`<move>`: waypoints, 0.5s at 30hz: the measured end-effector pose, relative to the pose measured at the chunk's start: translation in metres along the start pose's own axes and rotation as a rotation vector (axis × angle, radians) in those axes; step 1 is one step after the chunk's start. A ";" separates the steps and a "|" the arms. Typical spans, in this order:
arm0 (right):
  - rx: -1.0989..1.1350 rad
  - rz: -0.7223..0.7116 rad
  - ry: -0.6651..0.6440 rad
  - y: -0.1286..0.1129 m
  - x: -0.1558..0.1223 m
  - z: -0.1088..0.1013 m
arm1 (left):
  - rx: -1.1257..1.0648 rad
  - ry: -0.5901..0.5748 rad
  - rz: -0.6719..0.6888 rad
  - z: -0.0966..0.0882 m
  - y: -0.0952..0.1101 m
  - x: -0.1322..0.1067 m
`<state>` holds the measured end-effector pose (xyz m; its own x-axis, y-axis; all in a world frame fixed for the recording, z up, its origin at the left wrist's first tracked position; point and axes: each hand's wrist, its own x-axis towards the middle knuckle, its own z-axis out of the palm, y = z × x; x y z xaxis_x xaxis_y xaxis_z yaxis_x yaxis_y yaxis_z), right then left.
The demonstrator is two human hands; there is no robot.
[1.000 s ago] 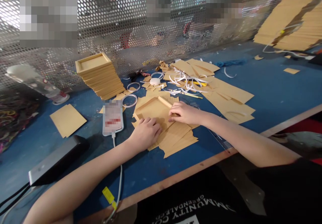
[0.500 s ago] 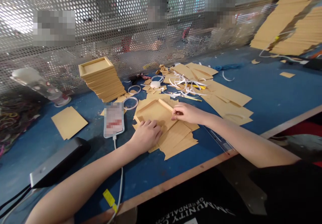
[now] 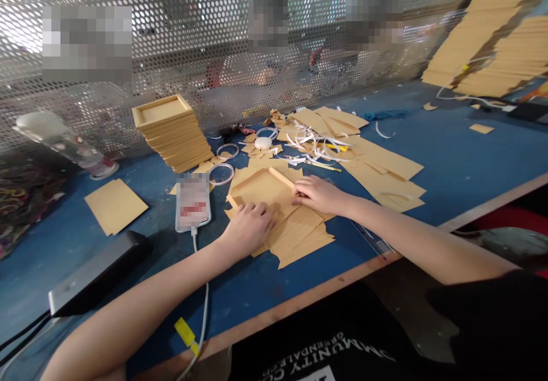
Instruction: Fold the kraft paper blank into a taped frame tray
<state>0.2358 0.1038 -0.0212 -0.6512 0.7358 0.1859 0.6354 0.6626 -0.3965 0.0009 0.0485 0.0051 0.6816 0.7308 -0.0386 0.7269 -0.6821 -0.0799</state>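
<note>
A shallow tan cardboard tray (image 3: 261, 191) with raised edges lies in front of me on several loose cardboard sheets (image 3: 297, 233). My left hand (image 3: 249, 227) is closed over its near left side, the fingers bent onto the cardboard and the thumb mostly hidden. At the right corner, my right hand (image 3: 314, 194) pinches the tray's side wall between thumb and fingers. Part of the near edge is hidden under my hands.
Left of the tray are a phone (image 3: 192, 201) on a white cable, a stack of finished-looking trays (image 3: 171, 135) and a black device (image 3: 100, 275). White paper strips (image 3: 314, 142) and cardboard sheets (image 3: 381, 164) lie behind and right. A perforated metal screen (image 3: 188, 44) bounds the table.
Both hands keep almost the same place and hold on the tray. The whole view has shifted slightly.
</note>
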 end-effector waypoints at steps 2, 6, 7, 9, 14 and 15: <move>0.000 -0.004 -0.001 -0.001 0.000 -0.001 | -0.009 -0.011 -0.015 -0.001 -0.001 0.000; 0.031 0.030 0.026 -0.002 -0.002 -0.003 | -0.116 0.000 -0.040 -0.003 -0.003 -0.001; 0.046 0.045 0.035 -0.002 -0.002 -0.003 | -0.135 0.003 -0.032 -0.003 -0.004 -0.001; 0.086 0.068 0.049 -0.002 -0.002 -0.002 | -0.152 0.002 -0.014 -0.002 -0.005 -0.002; 0.325 0.134 0.164 -0.003 -0.004 -0.013 | -0.182 0.007 0.002 0.001 -0.008 -0.002; 0.366 0.161 0.214 -0.004 -0.006 -0.018 | -0.187 0.008 0.004 0.001 -0.008 -0.002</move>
<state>0.2447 0.0990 -0.0044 -0.4316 0.8631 0.2623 0.5076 0.4727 -0.7203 -0.0066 0.0524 0.0046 0.6845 0.7284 -0.0309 0.7268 -0.6785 0.1068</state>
